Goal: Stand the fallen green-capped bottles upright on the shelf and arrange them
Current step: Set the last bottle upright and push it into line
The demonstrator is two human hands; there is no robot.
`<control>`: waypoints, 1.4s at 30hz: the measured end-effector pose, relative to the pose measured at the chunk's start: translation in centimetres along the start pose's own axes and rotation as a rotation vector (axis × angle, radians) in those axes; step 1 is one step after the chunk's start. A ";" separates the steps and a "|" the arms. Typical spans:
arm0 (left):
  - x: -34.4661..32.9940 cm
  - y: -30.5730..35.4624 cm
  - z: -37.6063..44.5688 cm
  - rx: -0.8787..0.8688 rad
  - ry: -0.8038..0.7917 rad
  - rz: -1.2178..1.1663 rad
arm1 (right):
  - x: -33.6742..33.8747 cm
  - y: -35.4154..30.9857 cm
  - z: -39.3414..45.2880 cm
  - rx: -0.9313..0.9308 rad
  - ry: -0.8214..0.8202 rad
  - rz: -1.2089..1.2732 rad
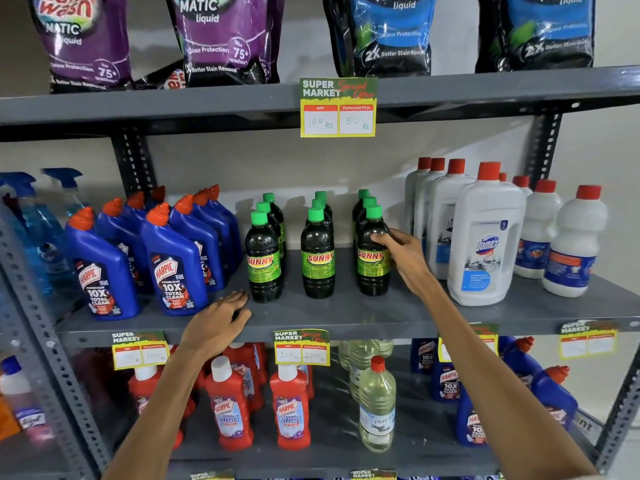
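My right hand [401, 251] curls loosely around the front green-capped bottle [372, 252] of the right-hand row, fingertips on its side, while my left hand [221, 318] lies flat and spread on the shelf [346, 310] edge, holding nothing. Nine green-capped bottles stand upright mid-shelf, three rows of three.

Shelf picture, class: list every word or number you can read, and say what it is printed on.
"SUNNY": green-capped bottles
"HARPIC 10X TOTAL CLEAN": blue bottles
"Domex": white jug
"MATIC liquid": purple pouch
"SUPER MARKET", "100 Rs", "50 Rs": price tag
"HARPIC": red bottles
Small print on the labels: too blurred.
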State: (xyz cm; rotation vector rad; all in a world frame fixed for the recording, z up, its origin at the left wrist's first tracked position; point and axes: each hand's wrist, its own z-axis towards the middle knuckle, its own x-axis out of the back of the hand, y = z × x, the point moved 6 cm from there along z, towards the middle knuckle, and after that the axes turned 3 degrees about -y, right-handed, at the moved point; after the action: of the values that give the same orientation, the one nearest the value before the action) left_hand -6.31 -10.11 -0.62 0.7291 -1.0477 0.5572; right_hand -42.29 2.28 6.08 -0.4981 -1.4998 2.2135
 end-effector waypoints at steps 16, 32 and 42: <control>1.1 8.0 -4.5 -0.157 0.547 -0.536 | 1.7 3.8 -3.5 -0.065 -0.185 -0.365; -3.4 11.6 7.0 0.233 0.102 -0.826 | 1.1 4.2 -2.1 -0.046 -0.092 -0.475; -3.4 11.8 5.8 0.126 0.137 -0.828 | 1.1 3.7 -3.5 -0.038 -0.082 -0.514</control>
State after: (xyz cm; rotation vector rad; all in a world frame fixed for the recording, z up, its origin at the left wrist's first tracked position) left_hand -19.41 -7.18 1.23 1.1302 -0.5081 -0.0474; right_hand -41.98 4.33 1.32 -0.0195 -1.5071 1.8214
